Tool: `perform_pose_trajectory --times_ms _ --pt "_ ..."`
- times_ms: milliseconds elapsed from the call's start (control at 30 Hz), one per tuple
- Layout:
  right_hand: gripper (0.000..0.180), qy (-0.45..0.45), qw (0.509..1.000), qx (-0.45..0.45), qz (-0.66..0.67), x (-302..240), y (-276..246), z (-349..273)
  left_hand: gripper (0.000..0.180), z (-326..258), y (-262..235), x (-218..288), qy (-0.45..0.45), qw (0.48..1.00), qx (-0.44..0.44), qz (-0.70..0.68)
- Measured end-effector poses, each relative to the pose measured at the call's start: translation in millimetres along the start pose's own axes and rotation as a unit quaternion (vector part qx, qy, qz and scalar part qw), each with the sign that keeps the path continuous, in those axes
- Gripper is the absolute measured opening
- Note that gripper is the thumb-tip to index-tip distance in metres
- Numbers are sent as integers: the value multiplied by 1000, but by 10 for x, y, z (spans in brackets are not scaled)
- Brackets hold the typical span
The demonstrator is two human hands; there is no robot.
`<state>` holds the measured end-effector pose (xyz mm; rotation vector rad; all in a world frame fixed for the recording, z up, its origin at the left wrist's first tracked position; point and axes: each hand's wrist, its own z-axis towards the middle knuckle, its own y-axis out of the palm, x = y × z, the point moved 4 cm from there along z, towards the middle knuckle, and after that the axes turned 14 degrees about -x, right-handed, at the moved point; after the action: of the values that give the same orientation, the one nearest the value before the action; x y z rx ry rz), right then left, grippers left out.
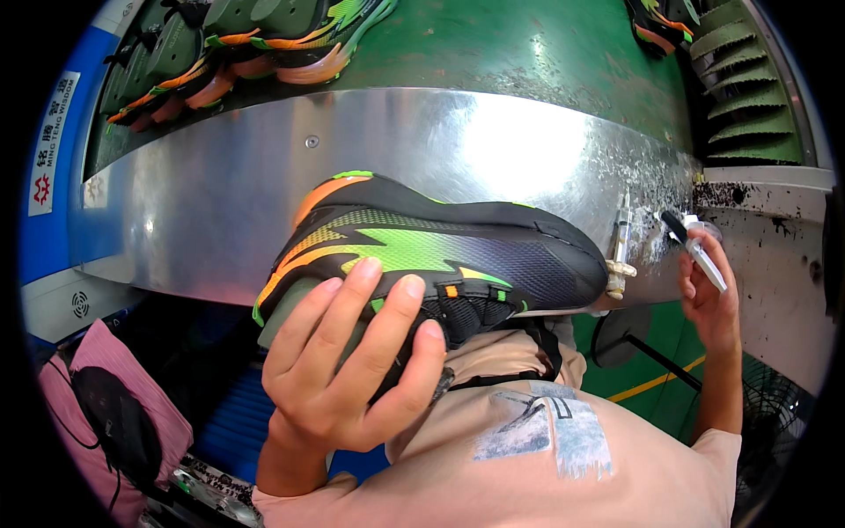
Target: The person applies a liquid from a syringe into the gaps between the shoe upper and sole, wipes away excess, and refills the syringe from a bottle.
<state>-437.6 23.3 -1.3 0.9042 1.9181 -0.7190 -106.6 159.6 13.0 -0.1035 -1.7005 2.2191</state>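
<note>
A sneaker (440, 251) in black, green and orange lies on its side above the metal ledge's near edge, toe to the right. A grey-green last shows in its opening. My left hand (343, 370) grips it at the collar and laces, fingers spread along its side; the thumb is hidden. At the right, my right hand (709, 286) is closed around a slim white tool (707, 267) with a black end, perhaps a pen or brush. Between the sneaker's toe and that hand, a syringe (623, 233) with a yellowish lower end lies on the ledge.
The shiny metal ledge (220, 185) borders a green conveyor belt (493, 53). Several sneakers on lasts (290, 44) stand far left, another sneaker (660, 25) far right. White dried smears surround the syringe. A pink cloth (114, 414) with a black pouch hangs lower left.
</note>
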Motion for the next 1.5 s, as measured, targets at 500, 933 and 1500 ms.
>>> perform_pose_trajectory --times_ms 500,933,1500 --pt "83 -6 999 -33 40 129 27 25 31 329 -165 -232 3 997 -69 -25" --pt "82 -74 992 -50 86 210 463 205 29 409 -251 -860 -216 903 -254 -269" --pt "100 -115 990 -57 66 174 624 165 47 181 -397 -445 -153 956 -244 -60"
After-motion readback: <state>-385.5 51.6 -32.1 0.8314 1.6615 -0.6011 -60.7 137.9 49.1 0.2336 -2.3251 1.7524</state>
